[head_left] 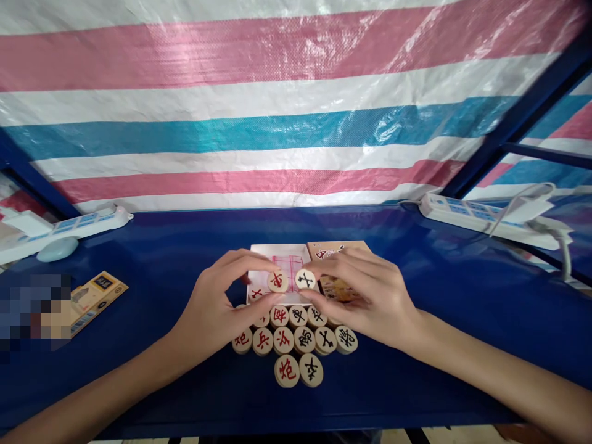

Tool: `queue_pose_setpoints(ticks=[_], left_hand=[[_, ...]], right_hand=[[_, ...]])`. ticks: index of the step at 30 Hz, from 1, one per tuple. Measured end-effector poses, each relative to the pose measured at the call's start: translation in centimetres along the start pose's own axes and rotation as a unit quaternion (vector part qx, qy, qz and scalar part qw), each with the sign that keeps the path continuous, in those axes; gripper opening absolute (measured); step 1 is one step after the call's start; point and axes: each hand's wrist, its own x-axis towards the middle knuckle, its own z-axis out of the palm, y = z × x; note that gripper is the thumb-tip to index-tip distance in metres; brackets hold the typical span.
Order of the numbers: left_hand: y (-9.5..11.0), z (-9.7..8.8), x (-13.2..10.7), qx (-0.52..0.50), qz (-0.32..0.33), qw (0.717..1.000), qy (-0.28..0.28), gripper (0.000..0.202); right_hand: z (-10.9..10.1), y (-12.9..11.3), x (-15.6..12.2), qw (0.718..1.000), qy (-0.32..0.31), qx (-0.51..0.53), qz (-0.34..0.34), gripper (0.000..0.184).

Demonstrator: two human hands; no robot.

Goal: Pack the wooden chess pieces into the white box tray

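Between thumb and fingers, my left hand (231, 290) pinches a round xiangqi piece with a red character (278, 280). My right hand (370, 296) grips another xiangqi piece, marked in black (306, 279). Both are held side by side over a white open box (257, 249), which has a sheet with red grid lines (289, 262) in it. Nearer to me, several xiangqi pieces stand in stacked rows, red characters such as this one (287, 370) on the left, black ones such as this one (311, 370) on the right. My hands cover some of the outer pieces.
A printed box lid (340, 246) lies right of the white box, partly behind my right hand. White power strips stand at the left (87, 225) and right (467, 213). A mouse (58, 249) and a flat tan package (99, 296) lie on the blue table (185, 246).
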Motion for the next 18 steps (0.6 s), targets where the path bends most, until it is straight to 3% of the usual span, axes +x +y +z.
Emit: queue_pose_setpoints(ticks=[5,11,18], left_hand=[[-0.5,-0.2,0.6,0.061,-0.030,0.997,-0.044,0.020],[-0.9,0.4,0.4,0.098,-0.033,0.990,-0.094,0.022],[-1.2,0.3,0.4,0.113,-0.021,0.988,-0.102,0.022]], right_hand=[[-0.3,0.2,0.8,0.994,-0.080,-0.023,0.066,0.023],[0.4,0.2,0.9,0.987,-0.151,0.019,0.054,0.023],[0.7,0.2,0.5,0.978,-0.191,0.061,0.064,0.013]])
